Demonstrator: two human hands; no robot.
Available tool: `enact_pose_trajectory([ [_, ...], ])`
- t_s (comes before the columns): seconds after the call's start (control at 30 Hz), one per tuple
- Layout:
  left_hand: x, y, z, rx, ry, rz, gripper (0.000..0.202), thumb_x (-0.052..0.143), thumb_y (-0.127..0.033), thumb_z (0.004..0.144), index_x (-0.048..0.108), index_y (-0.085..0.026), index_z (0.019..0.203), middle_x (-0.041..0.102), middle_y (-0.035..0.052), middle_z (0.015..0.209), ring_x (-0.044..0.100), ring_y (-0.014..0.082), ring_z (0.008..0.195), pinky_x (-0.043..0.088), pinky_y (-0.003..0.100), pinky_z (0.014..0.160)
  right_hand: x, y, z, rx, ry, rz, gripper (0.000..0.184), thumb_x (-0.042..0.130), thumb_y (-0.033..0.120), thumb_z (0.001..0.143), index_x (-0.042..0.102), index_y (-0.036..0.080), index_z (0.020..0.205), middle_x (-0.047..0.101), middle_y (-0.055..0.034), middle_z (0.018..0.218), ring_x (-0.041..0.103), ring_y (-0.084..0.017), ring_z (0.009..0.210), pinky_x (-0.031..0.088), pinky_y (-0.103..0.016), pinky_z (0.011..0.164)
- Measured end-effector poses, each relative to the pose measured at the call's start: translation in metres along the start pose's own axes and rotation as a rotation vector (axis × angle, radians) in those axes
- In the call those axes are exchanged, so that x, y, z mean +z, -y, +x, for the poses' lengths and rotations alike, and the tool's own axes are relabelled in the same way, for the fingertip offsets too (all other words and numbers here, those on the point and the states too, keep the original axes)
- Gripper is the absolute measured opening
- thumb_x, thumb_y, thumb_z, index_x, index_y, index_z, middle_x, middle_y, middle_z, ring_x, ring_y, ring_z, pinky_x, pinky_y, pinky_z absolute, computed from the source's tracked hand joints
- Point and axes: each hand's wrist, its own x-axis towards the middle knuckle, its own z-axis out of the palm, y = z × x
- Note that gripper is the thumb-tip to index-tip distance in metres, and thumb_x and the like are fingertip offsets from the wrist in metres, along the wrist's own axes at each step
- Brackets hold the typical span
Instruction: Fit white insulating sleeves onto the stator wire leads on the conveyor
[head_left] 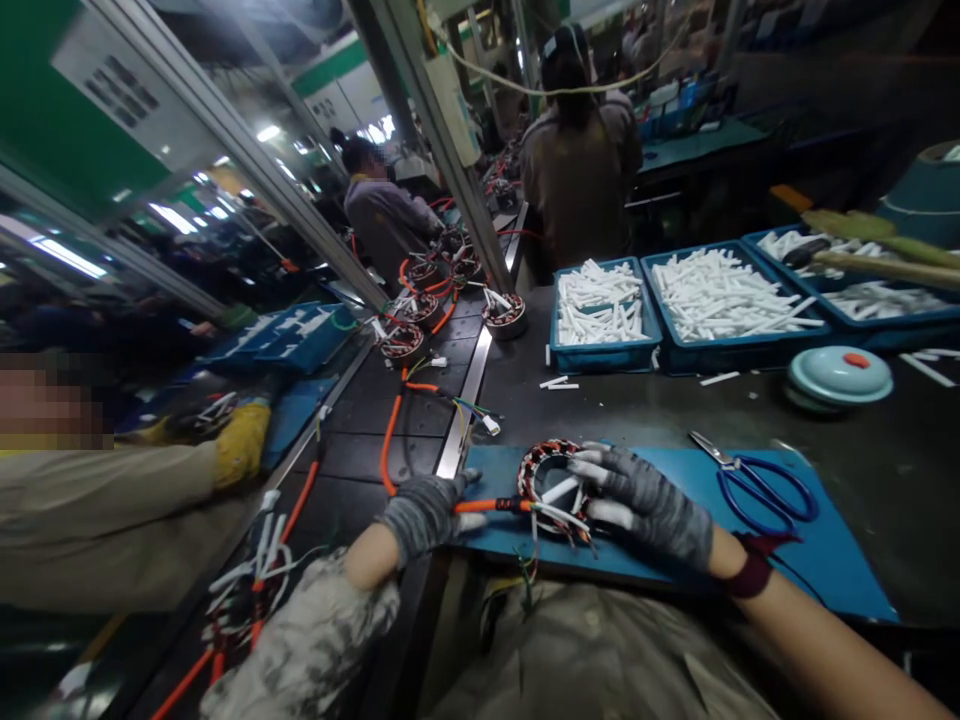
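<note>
Copper-toned windings, banded with pale lacing, ring the motor stator (537, 464), which lies on a blue work mat (645, 568) and serves as the centre of the clock for what follows. Its open middle looks dark; white insulating sleeves (562, 490) cross it, and thin coloured leads (581, 533) straggle loose at six o'clock, too tangled to count. An orange-sleeved cable (487, 506) leaves the ring towards nine o'clock, with a dark wrap near the join.

At three o'clock the right hand (651, 500), in a grey knit glove with white fingertips, is clamped on the stator's near edge, fingers over the rim and thumb lower down. At nine o'clock the left hand (426, 512) lies over the cable; its index finger and thumb stand apart on either side, and whether the hidden fingers close on it, I cannot tell.

The step in hand looks like positioning the stator and its cable; the next move seems to call for a steady ring and for keeping the loose leads from snagging.

Blue-handled scissors (759, 490) rest at three o'clock, beyond the right hand. Blue trays of white sleeves stand at one (606, 358) and two o'clock (739, 355); another stator (505, 322) sits at eleven.
</note>
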Motion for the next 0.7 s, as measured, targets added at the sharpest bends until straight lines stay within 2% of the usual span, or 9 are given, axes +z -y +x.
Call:
enact_pose_trajectory([
  [0.07,0.001,0.002,-0.007,0.127,-0.094,-0.254,0.067,0.068,-0.053,0.088,0.059,-0.019,0.145,0.078,0.0133,0.115,0.075,0.0270,0.102,0.060,0.039,0.089,-0.009,-0.004,-0.002,0.002,0.032,0.136,0.047,0.052,0.031,0.106,0.051,0.032,0.153,0.061,-0.0093,0.150,0.055,-0.022,0.141,0.050,-0.043,0.114],
  [0.13,0.002,-0.009,-0.004,0.222,-0.289,-0.473,0.059,0.066,-0.048,0.092,0.060,-0.020,0.143,0.072,0.0136,0.132,0.070,0.0260,0.118,0.057,0.041,0.102,-0.011,-0.005,0.002,0.037,0.070,0.249,0.039,0.049,0.031,0.107,0.060,0.032,0.145,0.065,-0.0071,0.145,0.056,-0.021,0.140,0.049,-0.041,0.115],
  [0.2,0.001,-0.034,0.008,0.250,-0.440,-0.487,0.050,0.065,-0.046,0.095,0.064,-0.021,0.138,0.071,0.0129,0.132,0.068,0.0266,0.121,0.054,0.045,0.107,-0.007,-0.004,0.012,0.102,0.079,0.348,0.033,0.049,0.035,0.107,0.068,0.029,0.134,0.072,-0.0070,0.133,0.063,-0.021,0.132,0.051,-0.041,0.113],
  [0.23,0.000,-0.051,0.016,0.254,-0.470,-0.433,0.048,0.066,-0.046,0.094,0.066,-0.021,0.135,0.073,0.0120,0.129,0.068,0.0270,0.120,0.053,0.046,0.107,-0.005,-0.003,0.018,0.152,0.072,0.387,0.032,0.049,0.037,0.107,0.070,0.028,0.128,0.075,-0.0072,0.126,0.067,-0.021,0.125,0.053,-0.041,0.110],
  [0.33,-0.007,-0.097,0.042,0.251,-0.360,-0.246,0.044,0.067,-0.046,0.095,0.070,-0.022,0.132,0.079,0.0092,0.107,0.074,0.0259,0.098,0.057,0.042,0.095,0.000,-0.004,0.033,0.310,0.040,0.501,0.033,0.052,0.047,0.104,0.074,0.024,0.113,0.078,-0.0071,0.107,0.073,-0.021,0.101,0.059,-0.038,0.096],
  [0.4,-0.011,-0.113,0.052,0.219,-0.292,-0.188,0.041,0.061,-0.044,0.099,0.071,-0.021,0.132,0.079,0.0094,0.098,0.074,0.0257,0.089,0.058,0.040,0.087,-0.002,-0.008,0.039,0.408,0.061,0.606,0.035,0.058,0.051,0.100,0.074,0.022,0.108,0.078,-0.0063,0.101,0.073,-0.020,0.091,0.060,-0.036,0.088],
  [0.47,-0.013,-0.113,0.053,0.211,-0.284,-0.214,0.038,0.057,-0.043,0.101,0.073,-0.019,0.125,0.079,0.0103,0.097,0.073,0.0253,0.088,0.057,0.039,0.086,-0.007,-0.011,0.042,0.472,0.118,0.688,0.037,0.065,0.054,0.094,0.075,0.020,0.108,0.079,-0.0062,0.102,0.073,-0.020,0.090,0.060,-0.036,0.086],
  [0.53,-0.010,-0.103,0.048,0.213,-0.284,-0.300,0.035,0.054,-0.042,0.102,0.075,-0.018,0.117,0.079,0.0097,0.099,0.073,0.0234,0.089,0.057,0.036,0.087,-0.014,-0.011,0.044,0.480,0.191,0.697,0.040,0.071,0.055,0.090,0.076,0.021,0.111,0.079,-0.0066,0.106,0.074,-0.022,0.093,0.059,-0.038,0.087],
  [0.7,0.004,-0.084,0.030,0.313,-0.225,-0.644,0.033,0.051,-0.039,0.102,0.075,-0.020,0.113,0.078,0.0067,0.099,0.072,0.0216,0.092,0.055,0.033,0.091,-0.019,-0.005,0.055,0.312,0.392,0.520,0.039,0.069,0.056,0.092,0.079,0.025,0.113,0.080,-0.0060,0.110,0.073,-0.024,0.099,0.056,-0.038,0.091],
])
